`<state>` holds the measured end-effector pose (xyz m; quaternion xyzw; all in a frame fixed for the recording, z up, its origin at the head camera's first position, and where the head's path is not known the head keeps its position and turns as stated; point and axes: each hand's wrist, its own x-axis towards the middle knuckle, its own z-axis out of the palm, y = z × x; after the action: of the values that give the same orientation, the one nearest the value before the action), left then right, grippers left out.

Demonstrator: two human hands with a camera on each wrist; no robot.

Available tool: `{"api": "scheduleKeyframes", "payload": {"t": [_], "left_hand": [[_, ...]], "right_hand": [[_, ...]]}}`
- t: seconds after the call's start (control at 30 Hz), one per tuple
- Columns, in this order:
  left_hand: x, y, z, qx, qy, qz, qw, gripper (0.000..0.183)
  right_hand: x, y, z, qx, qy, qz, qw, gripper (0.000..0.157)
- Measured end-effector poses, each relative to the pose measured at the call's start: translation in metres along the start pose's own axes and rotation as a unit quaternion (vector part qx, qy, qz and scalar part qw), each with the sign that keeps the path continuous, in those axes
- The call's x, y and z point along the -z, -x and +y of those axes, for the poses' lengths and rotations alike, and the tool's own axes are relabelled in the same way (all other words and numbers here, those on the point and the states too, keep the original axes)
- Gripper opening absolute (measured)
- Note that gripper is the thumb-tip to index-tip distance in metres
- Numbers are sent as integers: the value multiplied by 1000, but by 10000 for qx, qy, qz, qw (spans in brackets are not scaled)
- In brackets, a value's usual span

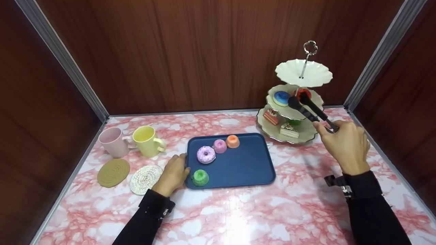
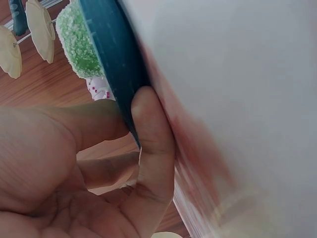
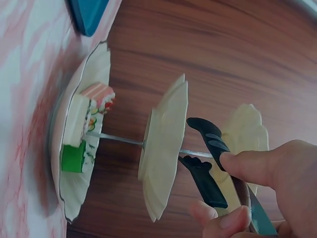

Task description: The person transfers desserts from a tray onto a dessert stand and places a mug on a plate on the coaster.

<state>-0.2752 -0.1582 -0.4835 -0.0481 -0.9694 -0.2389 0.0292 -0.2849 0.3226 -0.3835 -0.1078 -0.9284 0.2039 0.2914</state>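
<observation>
My right hand (image 1: 347,144) grips a pair of tongs (image 1: 315,110) with black tips and metal arms. The tips stand apart at the middle tier of a three-tier cake stand (image 1: 304,73), close to a red doughnut (image 1: 304,93); whether they touch it I cannot tell. Beside it on that tier lies a blue doughnut (image 1: 282,98). My left hand (image 1: 174,173) pinches the left rim of a blue tray (image 2: 121,54), one finger under the edge. The tray bears a lilac doughnut (image 1: 206,154), a pink cake (image 1: 220,146), an orange cake (image 1: 233,141) and a green cake (image 1: 200,177).
Cake slices, a red-striped one (image 1: 270,117) and a white one (image 1: 289,131), sit on the bottom tier with a green piece (image 3: 73,158). At left stand a pink mug (image 1: 114,143) and a yellow mug (image 1: 145,141), behind a tan coaster (image 1: 113,173) and a speckled coaster (image 1: 145,180). Wooden walls enclose the table.
</observation>
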Motion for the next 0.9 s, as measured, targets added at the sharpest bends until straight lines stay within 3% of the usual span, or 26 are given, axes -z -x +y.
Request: {"api": "scheduleKeyframes", "payload": {"t": [0.27, 0.53, 0.9], "left_hand": [[0, -1, 1, 121, 93, -50, 9999, 52], [0, -1, 0, -21, 93, 31, 9999, 51], [0, 0, 0, 100, 50, 16, 9999, 51]], "right_hand": [[-4, 5, -9, 451, -177, 227, 9986, 51], [-13, 12, -19, 818, -410, 386, 9951, 45], [-23, 23, -31, 1118, -378, 298, 9926, 42]]}}
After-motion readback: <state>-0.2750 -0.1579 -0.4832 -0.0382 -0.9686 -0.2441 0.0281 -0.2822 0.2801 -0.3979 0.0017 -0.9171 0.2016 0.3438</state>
